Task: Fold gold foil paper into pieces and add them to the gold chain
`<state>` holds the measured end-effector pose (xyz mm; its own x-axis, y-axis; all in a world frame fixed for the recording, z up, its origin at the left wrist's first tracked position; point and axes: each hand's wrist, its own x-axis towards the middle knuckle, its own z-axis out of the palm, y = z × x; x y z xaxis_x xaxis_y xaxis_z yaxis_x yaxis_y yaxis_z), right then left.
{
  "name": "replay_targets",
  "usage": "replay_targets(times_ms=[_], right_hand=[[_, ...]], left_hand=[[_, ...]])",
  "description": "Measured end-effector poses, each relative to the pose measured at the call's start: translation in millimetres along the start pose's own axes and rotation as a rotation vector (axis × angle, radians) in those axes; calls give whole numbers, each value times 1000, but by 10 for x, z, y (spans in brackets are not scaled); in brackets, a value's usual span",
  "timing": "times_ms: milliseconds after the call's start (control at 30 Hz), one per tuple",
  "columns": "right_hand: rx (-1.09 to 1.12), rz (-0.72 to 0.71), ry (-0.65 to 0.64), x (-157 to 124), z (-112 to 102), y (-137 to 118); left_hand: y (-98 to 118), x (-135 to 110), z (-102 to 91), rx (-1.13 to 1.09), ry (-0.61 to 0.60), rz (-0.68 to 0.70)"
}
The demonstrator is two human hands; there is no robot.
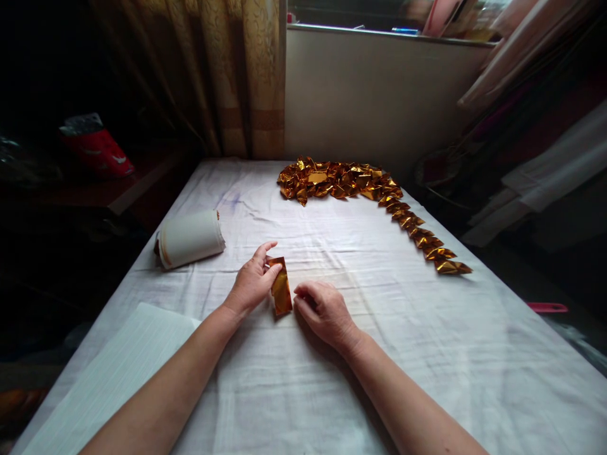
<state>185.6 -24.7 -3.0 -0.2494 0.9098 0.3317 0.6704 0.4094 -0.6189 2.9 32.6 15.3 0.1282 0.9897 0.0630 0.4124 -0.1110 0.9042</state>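
Note:
My left hand (253, 278) pinches a folded strip of shiny gold foil paper (281, 291) under its thumb, with the index finger stretched out beyond it. The strip is narrow and held over the middle of the table. Just to its right is my right hand (325, 309), its fingers curled in and the fingertips close to the strip's right edge but apart from it. I see nothing in that hand. At the table's far side lies a long chain of folded gold foil pieces (341, 180), heaped at the back and trailing down to the right.
A white roll (192, 240) lies on its side at the left of the white cloth-covered table (408, 354). A lined paper sheet (118, 373) is partly under my left forearm. Curtains (237, 76) hang behind; a red container (99, 148) stands on a side surface at left.

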Motion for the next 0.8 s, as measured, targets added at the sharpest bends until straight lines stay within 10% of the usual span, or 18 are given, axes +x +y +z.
replay_targets(times_ms=[367, 800], right_hand=[[378, 204, 147, 90, 14, 148], [40, 286, 212, 115, -23, 167]], left_hand=[[64, 134, 140, 6, -431, 125], [-40, -579, 232, 540, -35, 272]])
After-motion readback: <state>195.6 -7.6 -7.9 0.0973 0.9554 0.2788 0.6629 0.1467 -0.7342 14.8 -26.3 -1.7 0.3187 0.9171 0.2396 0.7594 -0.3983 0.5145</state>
